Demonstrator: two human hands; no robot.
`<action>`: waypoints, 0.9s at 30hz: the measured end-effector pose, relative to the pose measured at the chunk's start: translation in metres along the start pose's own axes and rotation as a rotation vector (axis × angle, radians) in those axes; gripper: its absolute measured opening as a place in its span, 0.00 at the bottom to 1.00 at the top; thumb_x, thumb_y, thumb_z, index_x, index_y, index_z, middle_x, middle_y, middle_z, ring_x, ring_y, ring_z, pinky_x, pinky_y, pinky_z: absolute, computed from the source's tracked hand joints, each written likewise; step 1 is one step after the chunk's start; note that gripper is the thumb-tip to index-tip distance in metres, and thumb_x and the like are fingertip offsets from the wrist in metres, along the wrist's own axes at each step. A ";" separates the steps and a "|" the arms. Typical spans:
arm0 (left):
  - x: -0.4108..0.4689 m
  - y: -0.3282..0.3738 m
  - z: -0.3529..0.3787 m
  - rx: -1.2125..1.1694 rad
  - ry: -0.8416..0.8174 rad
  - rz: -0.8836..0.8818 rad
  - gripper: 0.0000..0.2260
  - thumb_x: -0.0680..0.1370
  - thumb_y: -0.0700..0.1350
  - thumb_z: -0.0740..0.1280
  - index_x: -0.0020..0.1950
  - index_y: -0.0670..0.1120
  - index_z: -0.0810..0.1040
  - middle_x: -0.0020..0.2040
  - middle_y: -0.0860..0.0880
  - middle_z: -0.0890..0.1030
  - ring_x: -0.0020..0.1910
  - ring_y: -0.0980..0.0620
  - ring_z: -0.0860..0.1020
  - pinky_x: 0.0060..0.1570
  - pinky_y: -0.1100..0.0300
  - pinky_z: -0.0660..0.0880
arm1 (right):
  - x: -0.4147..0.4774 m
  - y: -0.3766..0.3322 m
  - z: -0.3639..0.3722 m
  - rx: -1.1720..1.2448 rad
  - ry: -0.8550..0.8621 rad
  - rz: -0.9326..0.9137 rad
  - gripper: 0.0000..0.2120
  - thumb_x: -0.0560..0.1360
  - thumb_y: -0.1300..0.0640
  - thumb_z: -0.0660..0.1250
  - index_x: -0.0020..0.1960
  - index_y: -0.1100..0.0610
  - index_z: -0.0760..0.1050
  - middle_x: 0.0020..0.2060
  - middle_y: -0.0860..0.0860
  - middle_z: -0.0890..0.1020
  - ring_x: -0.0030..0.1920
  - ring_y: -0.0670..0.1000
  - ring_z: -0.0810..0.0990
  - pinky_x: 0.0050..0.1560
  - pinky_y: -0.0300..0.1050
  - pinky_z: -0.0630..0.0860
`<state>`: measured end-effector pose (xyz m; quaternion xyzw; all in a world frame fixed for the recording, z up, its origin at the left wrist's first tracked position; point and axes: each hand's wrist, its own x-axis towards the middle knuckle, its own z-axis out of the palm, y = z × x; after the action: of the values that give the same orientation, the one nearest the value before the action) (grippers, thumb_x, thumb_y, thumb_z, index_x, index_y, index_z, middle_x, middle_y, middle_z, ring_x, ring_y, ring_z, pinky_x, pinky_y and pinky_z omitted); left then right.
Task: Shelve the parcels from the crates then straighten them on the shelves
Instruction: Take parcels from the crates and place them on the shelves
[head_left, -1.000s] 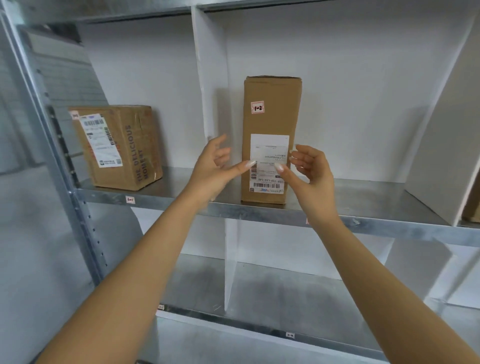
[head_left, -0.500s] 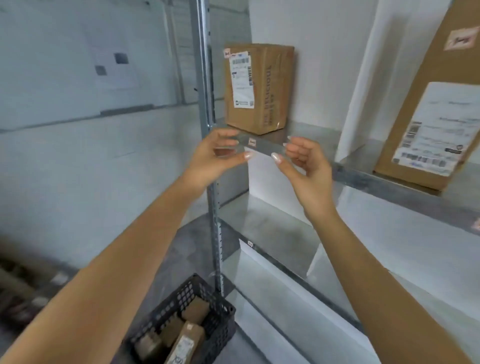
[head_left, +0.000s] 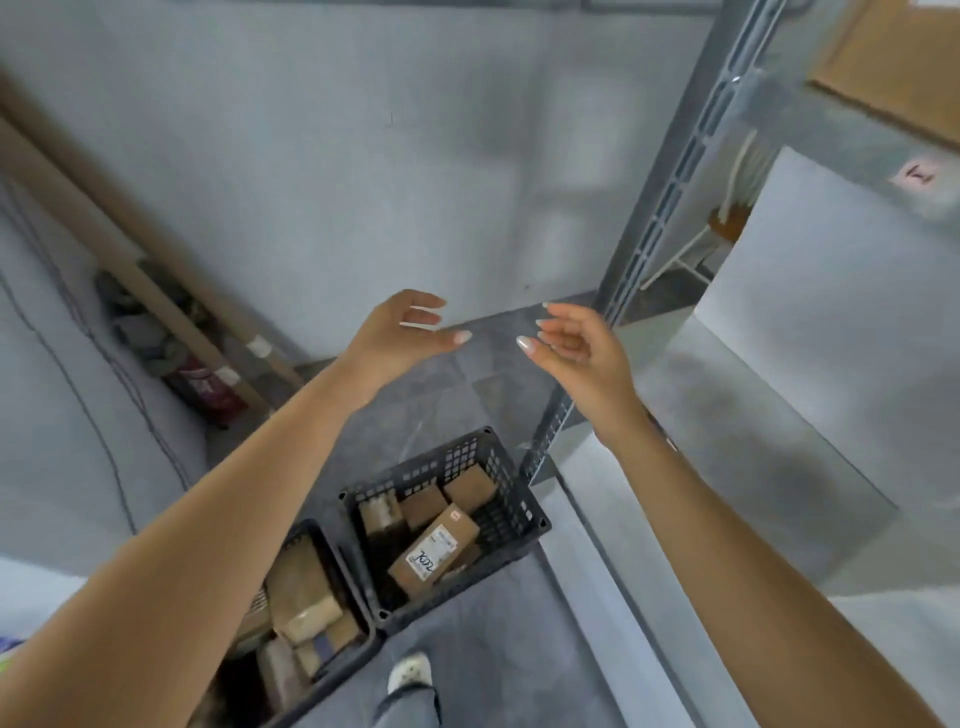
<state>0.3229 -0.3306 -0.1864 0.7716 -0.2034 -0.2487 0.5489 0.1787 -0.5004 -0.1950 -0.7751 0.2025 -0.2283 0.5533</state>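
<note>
- The view has swung off the shelf (head_left: 841, 140) and down toward the floor; a second ago a tall parcel stood upright on that shelf between the hands, and now only a corner of a shelved parcel (head_left: 898, 62) shows at the top right.
- The left hand (head_left: 402, 332) and the right hand (head_left: 579, 351) hang in the air, apart, fingers loosely spread, thumbs toward each other; both are empty.
- Below them two black crates stand side by side on the floor, beside the upright post (head_left: 670, 202); the farther crate (head_left: 457, 460) holds several cardboard parcels, a labelled parcel (head_left: 434, 551) lying tilted on top; the nearer crate (head_left: 347, 574) is also packed with parcels.
- My reading: one placement is finished and the next pick begins; much shelving remains, since neither crate is near empty.
- The next move calls for a bend down; the labelled parcel looks easiest to take.
</note>
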 end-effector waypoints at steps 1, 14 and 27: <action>0.007 -0.015 -0.004 -0.003 -0.002 -0.029 0.23 0.69 0.49 0.77 0.61 0.50 0.75 0.57 0.50 0.78 0.56 0.53 0.78 0.47 0.64 0.74 | 0.007 0.009 0.010 0.003 -0.029 0.029 0.21 0.69 0.51 0.77 0.60 0.50 0.76 0.53 0.48 0.82 0.54 0.45 0.81 0.61 0.41 0.76; 0.073 -0.222 0.038 0.026 0.055 -0.451 0.24 0.70 0.51 0.75 0.63 0.48 0.75 0.59 0.48 0.79 0.57 0.50 0.78 0.60 0.53 0.74 | 0.056 0.233 0.108 -0.043 -0.391 0.575 0.25 0.70 0.50 0.76 0.65 0.53 0.73 0.57 0.50 0.80 0.58 0.47 0.79 0.60 0.43 0.76; 0.151 -0.551 0.159 0.135 -0.052 -0.685 0.16 0.78 0.46 0.67 0.65 0.45 0.74 0.61 0.46 0.78 0.61 0.48 0.75 0.59 0.58 0.71 | 0.029 0.578 0.212 -0.345 -0.528 1.172 0.16 0.72 0.63 0.73 0.57 0.66 0.72 0.46 0.56 0.77 0.55 0.57 0.78 0.62 0.50 0.76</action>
<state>0.3684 -0.3646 -0.7771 0.8231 0.0372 -0.4242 0.3758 0.2891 -0.5311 -0.8002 -0.6441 0.4816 0.3437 0.4848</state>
